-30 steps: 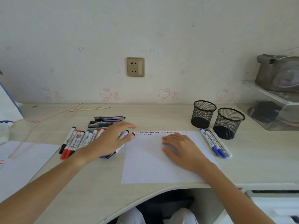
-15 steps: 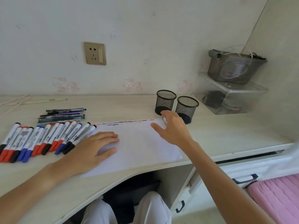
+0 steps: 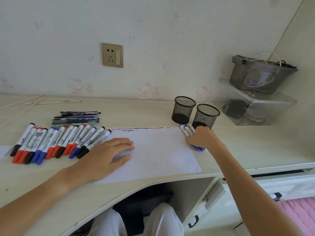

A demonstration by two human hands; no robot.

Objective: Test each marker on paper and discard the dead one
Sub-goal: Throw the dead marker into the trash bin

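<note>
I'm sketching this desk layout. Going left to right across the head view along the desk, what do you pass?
Row of markers → left hand → paper → right hand on the small group of markers → clear box.

No words or numbers are showing clearly enough to read. The whiteboard markers (image 3: 58, 142) left of the sheet of paper (image 3: 153, 150) are carrying dark printed labels and barcode-like blocks on their white barrels, all too small to make out. Along the paper's far edge, red, blue and black test squiggles (image 3: 141, 128) are running in a row, forming no letters.
</note>
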